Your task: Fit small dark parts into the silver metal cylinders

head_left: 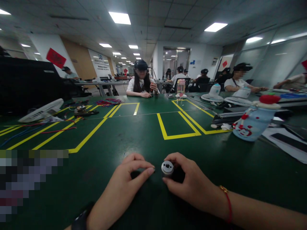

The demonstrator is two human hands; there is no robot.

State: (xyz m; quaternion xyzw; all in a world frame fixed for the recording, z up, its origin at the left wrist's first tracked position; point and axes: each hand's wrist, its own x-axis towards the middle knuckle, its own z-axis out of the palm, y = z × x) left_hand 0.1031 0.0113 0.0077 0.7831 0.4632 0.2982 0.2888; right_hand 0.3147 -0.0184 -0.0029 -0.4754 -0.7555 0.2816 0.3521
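Note:
My right hand point(189, 182) curls its thumb and fingers round a short cylindrical metal part point(167, 168). This part stands upright on the green table, its silver round end facing up, with dark holes in it. To the left of it is my left hand point(129, 179), thumb and forefinger pinched together. A tiny dark thing shows at those fingertips, too small to name. The pinched fingertips are a short gap away from the metal part.
Yellow tape point(165, 137) marks shapes on the green table point(120, 137). Loose wires point(107, 102) and a white fan point(43, 110) lie at left. At right stand a blue bottle point(251, 123), metal profiles point(223, 118) and more fans. A person point(141, 80) sits opposite.

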